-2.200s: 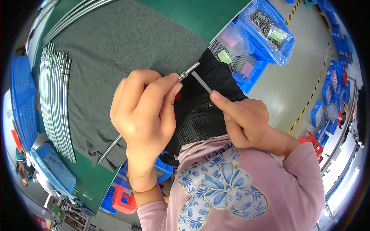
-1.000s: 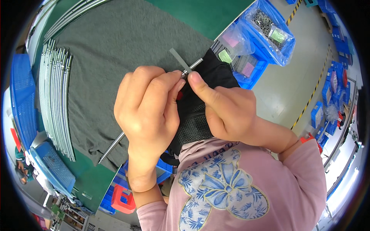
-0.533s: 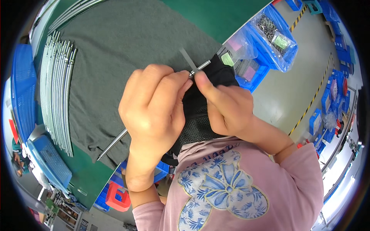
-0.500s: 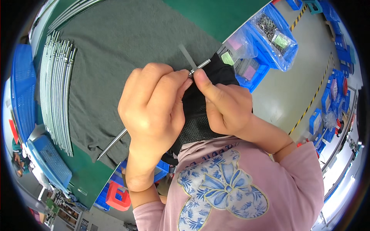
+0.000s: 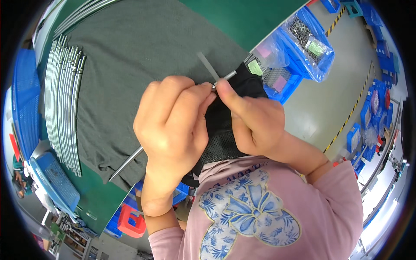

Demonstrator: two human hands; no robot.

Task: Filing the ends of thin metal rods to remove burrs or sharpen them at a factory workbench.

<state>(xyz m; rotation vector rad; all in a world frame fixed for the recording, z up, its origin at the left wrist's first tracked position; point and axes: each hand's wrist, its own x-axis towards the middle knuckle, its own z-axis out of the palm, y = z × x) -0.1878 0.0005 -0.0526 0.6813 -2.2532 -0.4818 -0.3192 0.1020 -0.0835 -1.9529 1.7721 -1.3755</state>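
My left hand [image 5: 173, 125] is closed around a thin metal rod [image 5: 125, 162] that runs from the lower left up past my fingers, its tip showing at the top right. My right hand [image 5: 251, 119] pinches a small flat grey strip [image 5: 208, 66] right at that rod tip, thumb and forefinger pressed together. Both hands meet above a black mesh cloth [image 5: 221, 138] lying against my pink shirt. How the strip joins the rod is hidden by my fingers.
A grey cloth [image 5: 138, 47] covers the green table [image 5: 251, 17]. Several long metal rods [image 5: 65, 99] lie in a row at the left. Blue bins [image 5: 303, 43] with bagged small parts stand at the upper right, and blue crates [image 5: 26, 104] at the left edge.
My right hand has moved from the right side in to the rod tip and closed against my left hand. The grey strip has swung from pointing right to pointing up and left.
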